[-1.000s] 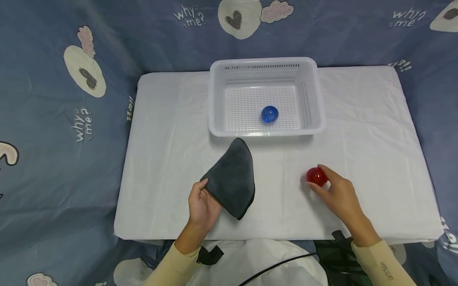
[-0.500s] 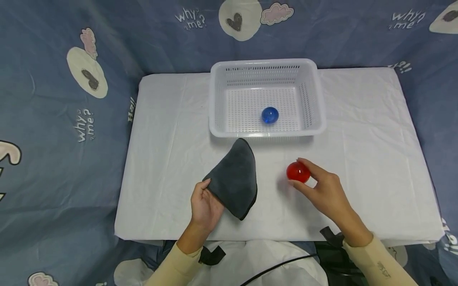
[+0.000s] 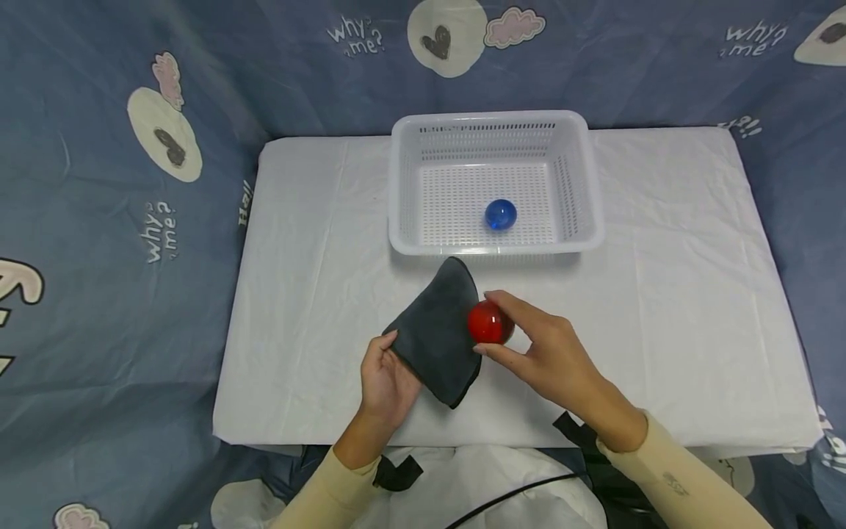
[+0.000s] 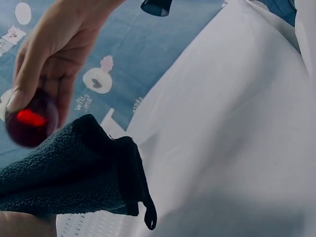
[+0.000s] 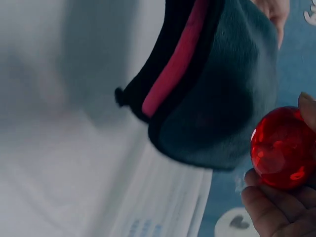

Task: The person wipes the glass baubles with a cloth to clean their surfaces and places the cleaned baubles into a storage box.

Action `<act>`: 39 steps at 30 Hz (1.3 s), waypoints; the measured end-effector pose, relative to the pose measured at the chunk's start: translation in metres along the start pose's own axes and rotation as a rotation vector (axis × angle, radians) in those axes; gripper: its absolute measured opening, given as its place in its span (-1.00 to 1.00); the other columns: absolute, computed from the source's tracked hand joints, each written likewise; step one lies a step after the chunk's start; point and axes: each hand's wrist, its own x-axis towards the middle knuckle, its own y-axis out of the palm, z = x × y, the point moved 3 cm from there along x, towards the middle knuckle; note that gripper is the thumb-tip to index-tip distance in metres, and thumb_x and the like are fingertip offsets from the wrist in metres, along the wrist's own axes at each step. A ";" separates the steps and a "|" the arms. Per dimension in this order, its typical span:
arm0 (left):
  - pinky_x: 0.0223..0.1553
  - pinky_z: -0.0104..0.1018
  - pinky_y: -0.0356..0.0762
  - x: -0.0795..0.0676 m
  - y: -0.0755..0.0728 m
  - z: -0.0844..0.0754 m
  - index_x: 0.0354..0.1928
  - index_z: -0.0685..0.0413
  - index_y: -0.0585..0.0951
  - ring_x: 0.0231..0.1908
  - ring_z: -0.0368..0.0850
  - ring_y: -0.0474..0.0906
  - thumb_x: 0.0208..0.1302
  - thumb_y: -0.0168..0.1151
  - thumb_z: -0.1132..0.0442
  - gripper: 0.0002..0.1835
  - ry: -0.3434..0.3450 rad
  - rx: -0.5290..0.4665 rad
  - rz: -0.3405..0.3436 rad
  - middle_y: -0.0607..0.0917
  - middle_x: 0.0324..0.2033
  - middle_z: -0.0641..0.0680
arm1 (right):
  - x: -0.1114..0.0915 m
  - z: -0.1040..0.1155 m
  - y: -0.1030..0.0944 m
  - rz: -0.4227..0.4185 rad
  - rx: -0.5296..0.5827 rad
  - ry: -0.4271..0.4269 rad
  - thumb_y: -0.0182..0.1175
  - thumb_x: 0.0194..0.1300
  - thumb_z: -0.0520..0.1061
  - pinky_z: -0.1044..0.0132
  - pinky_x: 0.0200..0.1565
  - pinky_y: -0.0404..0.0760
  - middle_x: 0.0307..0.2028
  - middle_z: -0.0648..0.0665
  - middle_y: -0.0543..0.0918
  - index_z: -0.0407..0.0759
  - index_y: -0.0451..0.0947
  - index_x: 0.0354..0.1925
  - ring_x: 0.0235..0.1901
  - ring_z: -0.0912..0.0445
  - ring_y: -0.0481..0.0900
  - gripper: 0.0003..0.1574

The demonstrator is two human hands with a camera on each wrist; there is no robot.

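Note:
My left hand pinches the lower left edge of a folded dark grey cloth, thumb on top and fingers beneath. In the right wrist view the cloth has black edging and a strip of pink inside its fold; a small hanging loop shows in the left wrist view. A clear red ball is held between the thumb and fingertips of my right hand. From the head view the ball overlaps the cloth's right edge. The left wrist view puts the ball close beside the cloth.
A white plastic basket stands at the back middle of the white-covered table. Inside it lies a clear blue ball. Blue patterned fabric hangs behind and beside the table. A black cable crosses the person's lap.
My right hand has carried the red ball leftward from the table's right side to the cloth's edge. The left hand and cloth have stayed nearly in place.

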 end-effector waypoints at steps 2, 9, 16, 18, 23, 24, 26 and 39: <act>0.49 -0.25 0.16 0.000 0.000 0.000 0.65 0.24 -0.07 0.58 -0.01 0.02 0.55 -0.58 0.11 -0.30 -0.003 0.000 0.009 0.06 0.62 0.16 | 0.004 0.005 0.006 0.004 -0.005 -0.042 0.66 0.08 -0.11 0.08 0.14 0.65 0.22 -0.18 0.67 -0.27 0.50 0.36 0.16 -0.04 0.69 -0.06; 0.51 -0.25 0.13 0.000 0.001 -0.002 0.65 0.21 -0.13 0.60 -0.03 -0.05 0.56 -0.60 0.10 -0.30 -0.013 0.012 0.039 0.00 0.63 0.13 | 0.010 0.019 0.021 0.005 -0.086 -0.174 0.64 0.10 -0.07 0.00 0.08 0.69 0.31 -0.25 0.60 -0.27 0.41 0.45 0.21 -0.11 0.65 0.04; 0.49 -0.22 0.19 0.001 0.000 -0.002 0.63 0.24 -0.04 0.58 0.00 0.04 0.58 -0.60 0.09 -0.31 0.003 0.013 0.052 0.09 0.59 0.19 | 0.011 0.026 0.032 0.006 -0.189 -0.302 0.66 0.06 -0.07 0.03 0.08 0.70 0.31 -0.30 0.58 -0.33 0.37 0.44 0.21 -0.12 0.64 0.09; 0.49 -0.23 0.20 0.001 -0.001 -0.001 0.63 0.25 -0.03 0.57 0.00 0.05 0.58 -0.61 0.09 -0.31 -0.002 0.009 0.050 0.09 0.59 0.20 | 0.011 0.026 0.035 0.009 -0.204 -0.325 0.66 0.06 -0.06 0.05 0.11 0.68 0.31 -0.30 0.58 -0.36 0.37 0.42 0.21 -0.11 0.64 0.08; 0.47 -0.25 0.22 -0.001 -0.002 0.000 0.63 0.24 -0.06 0.58 0.00 0.01 0.58 -0.61 0.08 -0.32 -0.019 0.001 0.047 0.06 0.60 0.19 | 0.013 0.027 0.038 0.001 -0.200 -0.369 0.64 0.11 -0.05 0.07 0.15 0.66 0.33 -0.30 0.57 -0.36 0.49 0.31 0.25 -0.11 0.61 -0.09; 0.47 -0.25 0.22 -0.002 -0.002 0.000 0.64 0.23 -0.07 0.59 0.00 -0.01 0.59 -0.62 0.08 -0.32 -0.021 0.003 0.051 0.05 0.60 0.18 | 0.013 0.027 0.038 -0.004 -0.197 -0.371 0.62 0.14 -0.04 0.07 0.16 0.65 0.33 -0.30 0.57 -0.34 0.51 0.30 0.25 -0.11 0.61 -0.13; 0.47 -0.24 0.22 -0.002 -0.001 0.001 0.64 0.23 -0.08 0.59 0.01 -0.03 0.59 -0.61 0.08 -0.32 -0.021 0.003 0.057 0.04 0.61 0.19 | 0.014 0.027 0.038 -0.018 -0.195 -0.358 0.58 0.20 0.01 0.06 0.14 0.66 0.31 -0.28 0.58 -0.31 0.55 0.30 0.23 -0.11 0.62 -0.18; 0.45 -0.23 0.28 0.000 -0.001 0.003 0.61 0.29 -0.04 0.57 0.05 0.01 0.60 -0.56 0.10 -0.33 -0.052 0.042 0.026 0.07 0.58 0.24 | 0.014 0.022 0.037 -0.017 -0.163 -0.242 0.39 0.40 0.18 0.15 0.01 0.69 0.10 -0.23 0.64 -0.34 0.57 0.29 0.05 -0.03 0.62 -0.24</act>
